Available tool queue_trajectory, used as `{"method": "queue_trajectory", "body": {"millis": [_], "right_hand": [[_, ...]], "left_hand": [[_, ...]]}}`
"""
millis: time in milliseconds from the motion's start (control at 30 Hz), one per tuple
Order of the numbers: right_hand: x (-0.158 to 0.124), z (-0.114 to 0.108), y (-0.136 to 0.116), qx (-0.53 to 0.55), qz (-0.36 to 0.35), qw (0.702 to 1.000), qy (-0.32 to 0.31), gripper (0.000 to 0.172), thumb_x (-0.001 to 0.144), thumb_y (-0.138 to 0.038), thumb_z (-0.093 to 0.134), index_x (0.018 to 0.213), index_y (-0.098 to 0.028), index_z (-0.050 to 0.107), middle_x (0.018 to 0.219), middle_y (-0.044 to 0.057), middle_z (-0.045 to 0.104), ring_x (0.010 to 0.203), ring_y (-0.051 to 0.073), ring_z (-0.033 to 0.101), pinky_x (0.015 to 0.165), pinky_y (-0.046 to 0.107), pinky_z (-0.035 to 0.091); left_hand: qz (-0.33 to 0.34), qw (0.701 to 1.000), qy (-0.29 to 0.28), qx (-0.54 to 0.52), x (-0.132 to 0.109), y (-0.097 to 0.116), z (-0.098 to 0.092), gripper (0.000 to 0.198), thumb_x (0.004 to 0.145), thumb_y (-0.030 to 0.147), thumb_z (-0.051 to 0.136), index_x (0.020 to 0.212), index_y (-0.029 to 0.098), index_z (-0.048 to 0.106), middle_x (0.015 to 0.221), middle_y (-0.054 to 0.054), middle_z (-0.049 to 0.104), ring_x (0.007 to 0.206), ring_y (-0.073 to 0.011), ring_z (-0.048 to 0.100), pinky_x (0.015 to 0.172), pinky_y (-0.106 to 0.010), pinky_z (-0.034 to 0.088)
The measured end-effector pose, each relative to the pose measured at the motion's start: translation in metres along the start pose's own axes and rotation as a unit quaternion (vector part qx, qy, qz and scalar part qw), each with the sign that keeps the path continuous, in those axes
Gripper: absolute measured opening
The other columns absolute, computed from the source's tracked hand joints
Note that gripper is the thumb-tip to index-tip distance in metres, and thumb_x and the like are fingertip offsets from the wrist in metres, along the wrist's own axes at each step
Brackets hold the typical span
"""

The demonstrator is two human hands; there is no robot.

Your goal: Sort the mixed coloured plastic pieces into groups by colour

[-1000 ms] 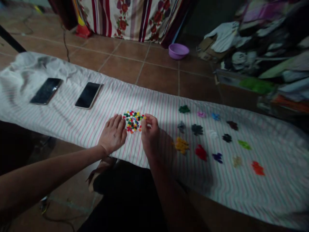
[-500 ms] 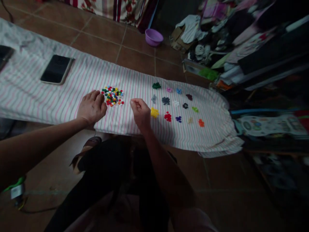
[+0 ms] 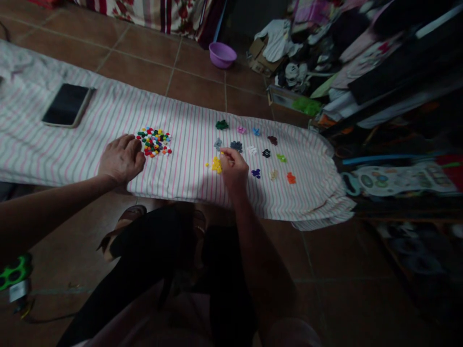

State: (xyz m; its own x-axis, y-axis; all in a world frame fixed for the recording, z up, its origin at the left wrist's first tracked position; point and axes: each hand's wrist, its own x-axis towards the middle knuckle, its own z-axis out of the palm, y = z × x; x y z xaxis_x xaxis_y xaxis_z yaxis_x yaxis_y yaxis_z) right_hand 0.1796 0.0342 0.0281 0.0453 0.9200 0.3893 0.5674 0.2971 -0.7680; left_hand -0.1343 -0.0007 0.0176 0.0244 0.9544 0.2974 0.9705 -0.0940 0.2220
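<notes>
Cloth point(image 3: 181, 159) lies on the floor. Phone point(image 3: 67, 104) lies at its left end. Loose pile point(image 3: 154, 141) lies mid-cloth, left hand point(image 3: 121, 159) just left of it. Small piles point(image 3: 266, 153) occupy the right end, right hand point(image 3: 234, 168) among them near the front edge.

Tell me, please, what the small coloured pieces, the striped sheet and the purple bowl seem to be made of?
Pieces: probably hard plastic, in bright solid colours and slightly glossy, though too small to be sure.
Sheet: woven cloth, matte, creased and draping over the edge.
Bowl: likely moulded plastic, smooth, uniform purple with a soft sheen.
</notes>
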Motion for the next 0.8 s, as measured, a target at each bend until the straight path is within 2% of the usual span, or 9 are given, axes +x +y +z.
{"method": "queue_trajectory", "body": {"millis": [200,367,533,800], "right_hand": [[0.006,-0.006,0.019,-0.005,0.030,0.999,0.014,0.025,0.086,-0.026,0.048,0.099,-0.021,0.069,0.098,0.004,0.071,0.088,0.019,0.065,0.078,0.032,0.053],[0.008,0.001,0.022,-0.018,0.026,1.000,-0.003,0.029,0.084,-0.023,0.047,0.099,-0.020,0.071,0.099,0.005,0.073,0.091,0.021,0.066,0.084,0.034,0.053],[0.006,0.009,0.024,-0.044,0.047,0.998,-0.019,0.030,0.083,-0.021,0.047,0.098,-0.021,0.072,0.095,0.005,0.074,0.087,0.021,0.067,0.086,0.036,0.051],[0.007,0.016,0.031,-0.079,0.028,0.996,-0.029,0.027,0.080,-0.019,0.047,0.089,-0.022,0.072,0.096,0.004,0.074,0.094,0.023,0.065,0.094,0.040,0.048]], "left_hand": [[-0.011,1.000,0.005,-0.006,-0.001,0.000,0.002,0.038,0.090,0.039,0.035,0.117,0.021,0.054,0.135,-0.009,0.054,0.126,-0.0282,0.048,0.107,-0.047,0.038],[-0.002,1.000,-0.005,0.001,0.000,0.000,0.000,0.039,0.090,0.038,0.034,0.114,0.016,0.055,0.134,-0.011,0.054,0.124,-0.0291,0.049,0.106,-0.047,0.038],[0.003,1.000,0.008,-0.018,0.001,-0.003,0.003,0.035,0.086,0.037,0.037,0.109,0.018,0.056,0.129,-0.013,0.056,0.121,-0.0302,0.051,0.104,-0.048,0.039],[-0.010,0.999,0.008,-0.034,0.000,-0.003,0.004,0.038,0.084,0.036,0.038,0.114,0.020,0.056,0.129,-0.013,0.056,0.123,-0.0327,0.050,0.105,-0.053,0.038]]}}
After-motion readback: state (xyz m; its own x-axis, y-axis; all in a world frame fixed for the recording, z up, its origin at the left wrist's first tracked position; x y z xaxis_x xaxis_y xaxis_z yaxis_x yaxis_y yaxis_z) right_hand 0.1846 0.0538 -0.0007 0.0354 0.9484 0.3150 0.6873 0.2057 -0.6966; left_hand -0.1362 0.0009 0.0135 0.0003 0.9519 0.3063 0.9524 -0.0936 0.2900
